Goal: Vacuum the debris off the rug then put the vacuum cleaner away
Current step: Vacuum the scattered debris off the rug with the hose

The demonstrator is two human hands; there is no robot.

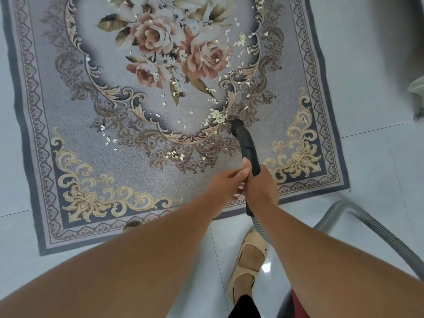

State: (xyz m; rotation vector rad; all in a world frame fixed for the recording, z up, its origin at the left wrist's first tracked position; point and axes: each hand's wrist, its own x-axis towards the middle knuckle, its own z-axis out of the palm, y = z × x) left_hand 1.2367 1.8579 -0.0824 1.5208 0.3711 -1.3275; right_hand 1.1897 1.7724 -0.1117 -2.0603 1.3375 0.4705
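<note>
Both hands on the black wand (246, 143) here. My right hand (260, 187) is wrapped firmly round its lower end, fingers closed tight on the tube. My left hand (226, 182) comes in from nine o'clock, fingers curled against the same tube, thumb lying up along it. The two hands touch.

The wand slants up towards twelve o'clock, and its round mouth sits down on the rug (91, 138), near the rug's lower right part. Just off the mouth, at ten o'clock, lies a small heap of pale debris (216, 118), almost touching the rim. More flakes are strewn from there up towards twelve and one o'clock, across the pink roses of the pattern, and a thinner scatter lies out at nine o'clock along the scrollwork.

Behind my right hand the grey ribbed hose (367, 223) leaves the wand at six o'clock, loops over the white tiled floor (378, 168) and runs off at four o'clock. My foot in a beige shoe (250, 255) stands on the tiles at six o'clock, just off the rug's near edge.
</note>
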